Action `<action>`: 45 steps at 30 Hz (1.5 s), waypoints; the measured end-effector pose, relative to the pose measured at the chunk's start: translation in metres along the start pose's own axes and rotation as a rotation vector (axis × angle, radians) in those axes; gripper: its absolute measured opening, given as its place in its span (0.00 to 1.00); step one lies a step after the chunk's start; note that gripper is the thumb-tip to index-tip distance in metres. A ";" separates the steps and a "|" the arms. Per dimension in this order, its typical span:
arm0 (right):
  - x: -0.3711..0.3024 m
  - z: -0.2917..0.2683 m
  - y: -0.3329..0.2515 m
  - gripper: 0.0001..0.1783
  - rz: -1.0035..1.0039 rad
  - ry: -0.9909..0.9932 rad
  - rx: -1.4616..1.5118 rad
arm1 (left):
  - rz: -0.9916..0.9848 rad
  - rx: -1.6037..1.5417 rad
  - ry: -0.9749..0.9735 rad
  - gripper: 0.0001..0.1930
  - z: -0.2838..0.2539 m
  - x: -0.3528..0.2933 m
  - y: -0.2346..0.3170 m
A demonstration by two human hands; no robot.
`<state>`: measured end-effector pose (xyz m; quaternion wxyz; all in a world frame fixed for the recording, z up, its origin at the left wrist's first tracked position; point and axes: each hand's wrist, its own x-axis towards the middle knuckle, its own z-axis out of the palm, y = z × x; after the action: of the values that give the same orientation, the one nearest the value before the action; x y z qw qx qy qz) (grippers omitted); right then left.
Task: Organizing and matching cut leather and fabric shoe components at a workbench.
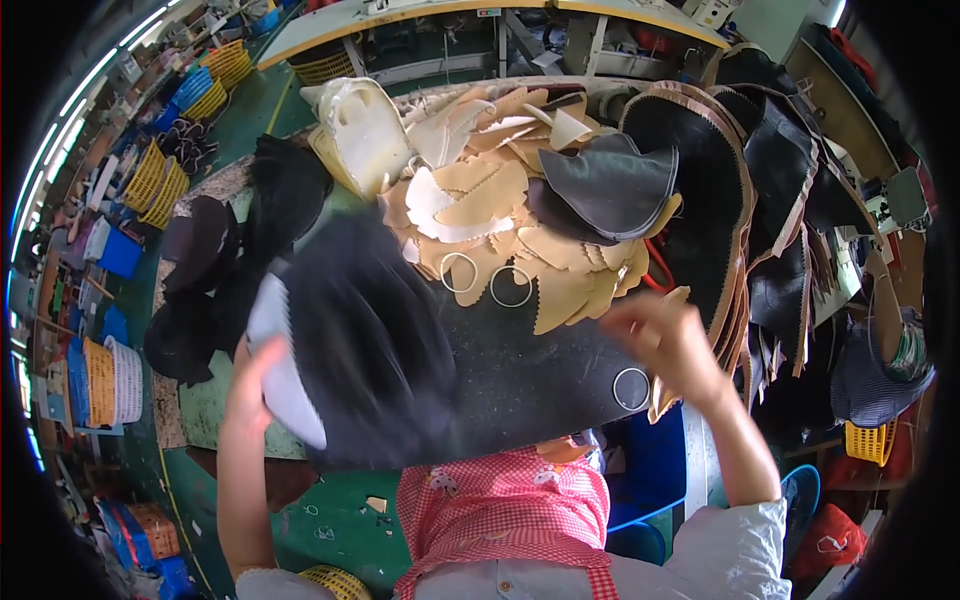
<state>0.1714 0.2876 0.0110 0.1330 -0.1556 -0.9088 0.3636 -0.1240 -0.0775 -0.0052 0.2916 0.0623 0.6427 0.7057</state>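
My left hand [258, 385] grips a large black leather piece [375, 340] by its edge, the thumb lying on a pale grey zigzag-cut strip [285, 370]. Motion smears the leather. My right hand [665, 340] hovers over the right part of the dark work surface [530, 385], its fingers bent and blurred; whether it holds anything is hidden. Past the hands lies a heap of tan zigzag-edged pieces [570, 265], with dark leather pieces [610, 185] on top. Two thin white rings [458, 272] lie at the heap's near edge, and another white ring [630, 370] lies below my right hand.
Black leather pieces [690, 150] with tan edges hang in stacks at the right. A cream plastic container [360, 130] stands at the far left of the heap, beside dark pieces [285, 190]. A red handle [657, 265] pokes out right of the heap. A blue bin [650, 465] is below the table.
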 end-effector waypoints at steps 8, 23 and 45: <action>0.098 -0.008 0.077 0.05 -0.248 0.330 -0.640 | -0.100 -0.557 0.196 0.17 0.022 0.108 -0.055; 0.075 0.091 -0.002 0.08 -0.485 0.112 -0.275 | 0.912 1.408 -0.211 0.46 0.053 0.045 0.015; 0.024 0.095 -0.055 0.07 -0.119 -0.085 0.339 | 0.781 0.985 -0.240 0.08 0.129 -0.062 -0.073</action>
<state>0.1054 0.2005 -0.0139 0.1404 -0.0613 -0.8468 0.5094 0.0110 0.0049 -0.0347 0.0200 0.4975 0.7844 0.3699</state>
